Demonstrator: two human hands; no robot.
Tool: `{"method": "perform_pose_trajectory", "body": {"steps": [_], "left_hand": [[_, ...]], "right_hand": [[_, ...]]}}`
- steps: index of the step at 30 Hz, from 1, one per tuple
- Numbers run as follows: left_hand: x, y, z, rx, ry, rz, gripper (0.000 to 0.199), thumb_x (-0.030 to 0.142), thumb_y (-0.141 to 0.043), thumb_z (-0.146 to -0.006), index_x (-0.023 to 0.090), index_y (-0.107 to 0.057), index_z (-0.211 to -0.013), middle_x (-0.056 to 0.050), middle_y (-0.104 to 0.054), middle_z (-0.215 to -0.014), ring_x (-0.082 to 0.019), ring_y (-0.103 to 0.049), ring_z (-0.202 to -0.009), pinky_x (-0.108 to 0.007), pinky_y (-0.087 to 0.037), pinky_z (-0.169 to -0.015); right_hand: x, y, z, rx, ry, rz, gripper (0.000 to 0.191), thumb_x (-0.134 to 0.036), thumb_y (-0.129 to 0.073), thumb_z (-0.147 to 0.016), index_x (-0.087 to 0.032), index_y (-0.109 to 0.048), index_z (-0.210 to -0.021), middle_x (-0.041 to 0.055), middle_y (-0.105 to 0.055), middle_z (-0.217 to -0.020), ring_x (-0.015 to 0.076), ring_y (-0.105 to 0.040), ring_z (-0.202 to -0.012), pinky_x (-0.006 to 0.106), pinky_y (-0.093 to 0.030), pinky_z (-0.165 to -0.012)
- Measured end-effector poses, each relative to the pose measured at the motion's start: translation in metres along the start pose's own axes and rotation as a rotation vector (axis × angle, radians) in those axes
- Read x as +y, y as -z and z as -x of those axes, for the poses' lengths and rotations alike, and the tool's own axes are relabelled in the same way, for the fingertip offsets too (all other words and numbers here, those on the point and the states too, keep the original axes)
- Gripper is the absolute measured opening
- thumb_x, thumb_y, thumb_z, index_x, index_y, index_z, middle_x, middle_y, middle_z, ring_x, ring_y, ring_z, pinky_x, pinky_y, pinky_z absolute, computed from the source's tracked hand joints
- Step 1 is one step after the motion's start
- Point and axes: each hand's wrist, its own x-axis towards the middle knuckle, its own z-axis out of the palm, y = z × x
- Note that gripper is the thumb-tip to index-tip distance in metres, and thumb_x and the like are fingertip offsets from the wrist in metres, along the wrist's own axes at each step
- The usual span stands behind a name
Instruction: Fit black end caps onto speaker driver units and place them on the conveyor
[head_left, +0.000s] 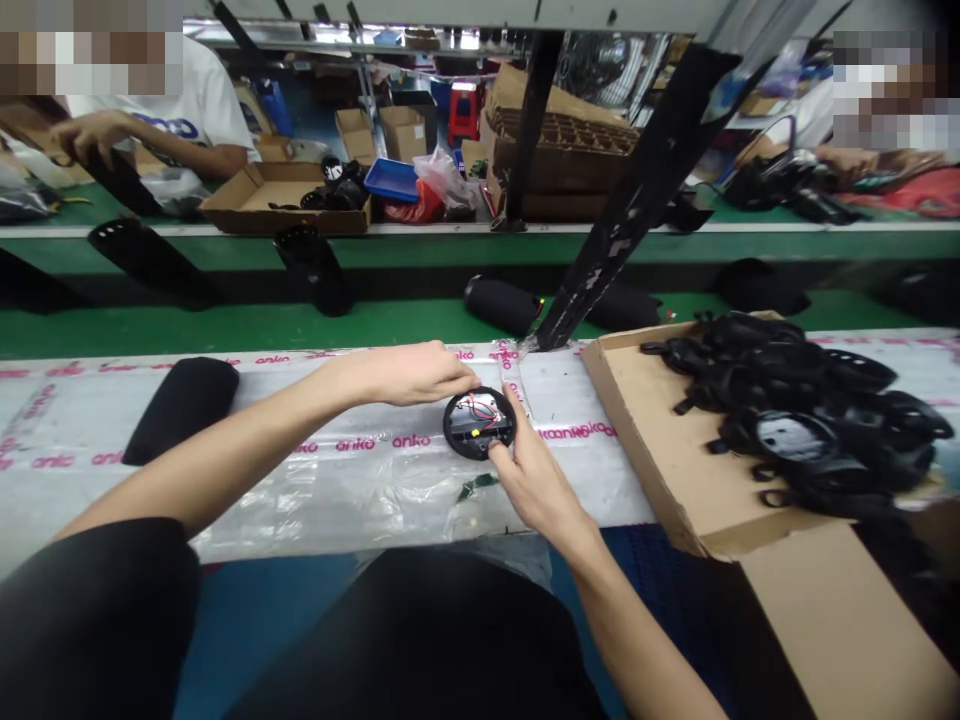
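Observation:
My right hand (536, 485) is closed around the near right side of a round black housing (448, 440), its thumb on the lower rim. Inside the housing's open face show thin red wires (484, 408), a pale inner surface and a small yellow connector (475, 433). My left hand (427, 375) reaches in from the left, fingers together and bent down onto the far rim; their tips are partly hidden. Both hands are just above the plastic-covered bench (360, 500). Farther left lies a black fabric-covered cylinder (184, 410).
A cardboard box (645, 450) heaped with black plastic parts (795, 370) stands at right. Beyond the bench, a green conveyor (405, 325) carries black cylinders (499, 305). A slanted black post (637, 200) rises behind my hands. People sit across, one in a white shirt (214, 100).

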Motion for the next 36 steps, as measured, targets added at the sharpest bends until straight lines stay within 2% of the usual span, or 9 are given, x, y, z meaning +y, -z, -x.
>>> {"method": "perform_pose_trajectory", "body": {"steps": [4, 7, 10, 12, 15, 21, 28, 32, 36], "left_hand": [[0.004, 0.006, -0.002, -0.05, -0.05, -0.097, 0.038, 0.045, -0.051, -0.103, 0.023, -0.078, -0.089, -0.004, -0.075, -0.077, -0.026, -0.07, -0.084, -0.038, -0.052, -0.091], [0.016, 0.019, -0.006, -0.228, -0.088, -0.155, 0.036, 0.045, -0.058, -0.1, 0.024, -0.075, -0.077, -0.002, -0.068, -0.063, -0.022, -0.063, -0.065, -0.036, -0.05, -0.08], [0.032, 0.032, -0.017, -0.566, -0.13, -0.191, 0.036, 0.041, -0.063, -0.097, 0.025, -0.069, -0.065, 0.0, -0.062, -0.053, -0.018, -0.048, -0.049, -0.035, -0.041, -0.066], [0.04, 0.035, -0.025, -0.65, -0.137, -0.191, 0.034, 0.035, -0.067, -0.094, 0.025, -0.068, -0.061, 0.0, -0.062, -0.053, -0.017, -0.045, -0.045, -0.035, -0.037, -0.062], [0.046, 0.035, -0.035, -0.658, -0.119, -0.178, 0.028, 0.03, -0.073, -0.087, 0.025, -0.068, -0.06, 0.001, -0.061, -0.051, -0.017, -0.045, -0.043, -0.035, -0.036, -0.06], [0.049, 0.029, -0.044, -0.627, -0.113, -0.128, 0.022, 0.026, -0.082, -0.077, 0.024, -0.07, -0.059, 0.003, -0.057, -0.047, -0.016, -0.044, -0.043, -0.034, -0.036, -0.059], [0.074, 0.033, -0.048, -0.782, -0.223, -0.538, 0.021, 0.013, -0.065, -0.089, 0.019, -0.073, -0.07, 0.0, -0.064, -0.058, -0.013, -0.045, -0.048, -0.032, -0.028, -0.053], [0.068, 0.051, -0.016, -0.547, -0.268, -0.489, 0.014, 0.018, -0.063, -0.098, 0.021, -0.076, -0.098, -0.003, -0.077, -0.085, -0.017, -0.066, -0.07, -0.028, -0.041, -0.064], [0.047, 0.058, 0.034, -0.38, -0.419, -0.34, 0.012, 0.03, -0.068, -0.103, 0.02, -0.072, -0.106, -0.007, -0.075, -0.104, -0.02, -0.071, -0.092, -0.028, -0.051, -0.08]], "right_hand": [[-0.006, 0.023, 0.0, -0.109, 0.036, 0.058, 0.082, -0.039, -0.059, -0.1, -0.022, -0.029, -0.174, 0.0093, -0.028, -0.182, 0.0317, -0.029, -0.169, 0.059, -0.027, -0.138], [-0.024, 0.038, -0.005, -0.13, 0.032, 0.147, 0.058, -0.044, -0.051, -0.106, -0.022, -0.056, -0.16, 0.0108, -0.052, -0.17, 0.0338, -0.047, -0.16, 0.055, -0.038, -0.131], [-0.048, 0.045, -0.012, -0.16, 0.019, 0.332, 0.044, -0.035, -0.037, -0.111, -0.023, -0.079, -0.119, 0.0117, -0.083, -0.12, 0.0317, -0.077, -0.117, 0.041, -0.054, -0.099], [-0.06, 0.046, -0.017, -0.194, 0.002, 0.491, 0.043, -0.027, -0.038, -0.109, -0.022, -0.077, -0.093, 0.0094, -0.081, -0.086, 0.0265, -0.075, -0.082, 0.033, -0.046, -0.074], [-0.07, 0.043, -0.022, -0.2, 0.004, 0.637, 0.038, -0.024, -0.045, -0.105, -0.021, -0.069, -0.075, 0.0075, -0.072, -0.068, 0.0206, -0.062, -0.062, 0.033, -0.029, -0.063], [-0.07, 0.044, -0.025, -0.208, 0.037, 0.644, 0.034, -0.023, -0.049, -0.104, -0.02, -0.066, -0.074, 0.005, -0.069, -0.068, 0.0151, -0.051, -0.059, 0.033, -0.025, -0.063], [-0.071, 0.043, -0.024, -0.215, -0.017, 0.778, 0.036, -0.027, -0.045, -0.105, -0.017, -0.074, -0.085, 0.0113, -0.074, -0.075, 0.0193, -0.059, -0.064, 0.034, -0.024, -0.063], [-0.073, 0.046, -0.027, -0.237, 0.0, 0.772, 0.037, -0.028, -0.045, -0.105, -0.018, -0.075, -0.086, 0.01, -0.075, -0.077, 0.0193, -0.061, -0.066, 0.033, -0.025, -0.063], [-0.067, 0.048, -0.03, -0.274, 0.041, 0.703, 0.037, -0.028, -0.044, -0.106, -0.019, -0.077, -0.09, 0.0081, -0.075, -0.076, 0.0198, -0.064, -0.067, 0.032, -0.029, -0.063]]}}
